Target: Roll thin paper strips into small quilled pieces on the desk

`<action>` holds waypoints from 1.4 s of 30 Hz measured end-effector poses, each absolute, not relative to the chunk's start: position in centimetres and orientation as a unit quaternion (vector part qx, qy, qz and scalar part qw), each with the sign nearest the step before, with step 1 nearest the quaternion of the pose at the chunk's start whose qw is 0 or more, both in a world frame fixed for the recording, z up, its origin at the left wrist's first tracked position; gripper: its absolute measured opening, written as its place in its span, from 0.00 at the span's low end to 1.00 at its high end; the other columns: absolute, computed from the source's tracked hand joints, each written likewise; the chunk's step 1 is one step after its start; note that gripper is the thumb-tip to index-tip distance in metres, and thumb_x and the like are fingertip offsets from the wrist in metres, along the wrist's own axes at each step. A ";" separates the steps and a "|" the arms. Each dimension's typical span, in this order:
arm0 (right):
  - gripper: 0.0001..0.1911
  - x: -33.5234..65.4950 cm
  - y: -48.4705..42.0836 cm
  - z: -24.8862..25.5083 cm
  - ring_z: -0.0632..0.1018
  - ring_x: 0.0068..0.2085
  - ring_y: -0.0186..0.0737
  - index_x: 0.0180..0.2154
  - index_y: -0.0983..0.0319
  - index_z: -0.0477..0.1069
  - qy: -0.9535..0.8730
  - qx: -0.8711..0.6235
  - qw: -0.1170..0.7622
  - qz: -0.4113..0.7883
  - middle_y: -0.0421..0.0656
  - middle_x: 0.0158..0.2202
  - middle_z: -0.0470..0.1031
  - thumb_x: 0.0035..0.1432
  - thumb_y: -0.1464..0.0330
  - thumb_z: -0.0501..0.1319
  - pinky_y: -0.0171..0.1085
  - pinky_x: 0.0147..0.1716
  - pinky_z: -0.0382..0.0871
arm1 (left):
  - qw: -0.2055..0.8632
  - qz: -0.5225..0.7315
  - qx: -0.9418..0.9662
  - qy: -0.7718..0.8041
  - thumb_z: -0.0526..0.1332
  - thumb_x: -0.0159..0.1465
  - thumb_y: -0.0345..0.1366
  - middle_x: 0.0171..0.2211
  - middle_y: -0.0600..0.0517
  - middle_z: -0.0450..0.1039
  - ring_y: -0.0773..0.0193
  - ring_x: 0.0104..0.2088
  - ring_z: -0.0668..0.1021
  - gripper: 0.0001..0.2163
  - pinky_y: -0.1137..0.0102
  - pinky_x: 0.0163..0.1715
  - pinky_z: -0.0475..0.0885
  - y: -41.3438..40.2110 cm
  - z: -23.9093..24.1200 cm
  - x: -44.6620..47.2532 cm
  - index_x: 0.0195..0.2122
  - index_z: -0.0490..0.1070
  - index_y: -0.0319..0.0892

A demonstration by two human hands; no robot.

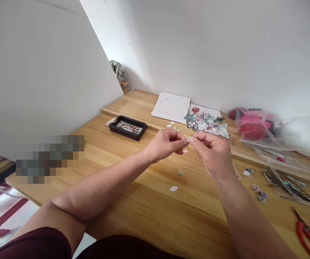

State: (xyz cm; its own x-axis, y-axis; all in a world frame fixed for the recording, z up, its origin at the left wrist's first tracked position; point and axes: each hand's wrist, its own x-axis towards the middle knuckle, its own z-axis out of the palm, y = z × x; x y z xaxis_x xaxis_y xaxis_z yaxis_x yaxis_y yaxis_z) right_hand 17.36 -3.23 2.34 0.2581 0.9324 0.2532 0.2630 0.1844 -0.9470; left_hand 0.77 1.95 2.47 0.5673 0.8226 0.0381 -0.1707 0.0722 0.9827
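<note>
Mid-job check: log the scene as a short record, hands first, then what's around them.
Left hand: thumb and fingers drawn together
Right hand: likewise, fingertips close to the left's
At fingertips: small white bit, too small to identify
Below hands in view: small spool, white oval piece
Tray: black, holding beads
Back: white sheets, colourful flower shapes
Lower right: red-handled tool

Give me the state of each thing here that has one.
Left hand: pinched at a small white piece
Right hand: pinched on the same piece
Black tray: uncovered, holding beads
Red-handled pliers: lying, handles spread
White oval: lying loose
Paper stack: lying flat
</note>
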 end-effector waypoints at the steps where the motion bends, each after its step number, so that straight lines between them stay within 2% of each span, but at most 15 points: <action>1: 0.12 17.3 -3.2 2.3 0.57 0.20 0.26 0.32 0.64 0.78 -0.524 -0.565 0.560 0.304 0.36 0.20 0.66 0.54 0.61 0.70 0.31 0.18 0.46 | 0.678 0.369 0.571 0.280 0.69 0.59 0.35 0.26 0.53 0.73 0.71 0.26 0.76 0.08 0.73 0.32 0.75 2.0 2.4 0.8 0.31 0.74 0.35; 7: 0.11 17.3 -2.8 2.1 0.58 0.20 0.26 0.32 0.63 0.78 -0.479 -0.569 0.594 0.307 0.36 0.20 0.65 0.52 0.62 0.70 0.31 0.18 0.48 | 0.704 0.381 0.544 0.254 0.68 0.59 0.32 0.28 0.52 0.73 0.71 0.29 0.76 0.06 0.72 0.36 0.76 1.9 2.3 0.9 0.35 0.75 0.33; 16: 0.11 17.0 -2.5 1.6 0.57 0.19 0.26 0.31 0.63 0.78 -0.449 -0.568 0.625 0.292 0.35 0.19 0.64 0.51 0.62 0.71 0.31 0.17 0.47 | 0.707 0.406 0.527 0.240 0.71 0.56 0.31 0.28 0.52 0.74 0.70 0.29 0.76 0.09 0.70 0.37 0.74 1.7 1.8 1.2 0.34 0.74 0.34; 26: 0.12 16.7 -2.4 1.3 0.59 0.19 0.26 0.31 0.63 0.78 -0.450 -0.558 0.629 0.300 0.36 0.20 0.69 0.49 0.61 0.72 0.31 0.16 0.50 | 0.737 0.382 0.508 0.230 0.74 0.53 0.33 0.30 0.51 0.75 0.69 0.32 0.76 0.14 0.72 0.33 0.70 2.0 2.0 1.0 0.37 0.74 0.36; 30: 0.13 16.5 -2.6 1.4 0.58 0.19 0.26 0.30 0.63 0.77 -0.461 -0.562 0.613 0.309 0.36 0.19 0.69 0.50 0.59 0.72 0.30 0.16 0.49 | 0.741 0.378 0.505 0.231 0.75 0.52 0.33 0.29 0.52 0.74 0.70 0.30 0.75 0.16 0.74 0.30 0.67 2.1 1.7 1.0 0.37 0.73 0.36; 42: 0.13 16.2 -2.9 2.1 0.59 0.19 0.26 0.27 0.63 0.76 -0.462 -0.547 0.613 0.336 0.36 0.18 0.68 0.48 0.60 0.73 0.30 0.17 0.49 | 0.709 0.386 0.541 0.235 0.70 0.55 0.30 0.30 0.53 0.73 0.71 0.29 0.74 0.11 0.74 0.29 0.68 2.0 2.0 1.0 0.37 0.72 0.37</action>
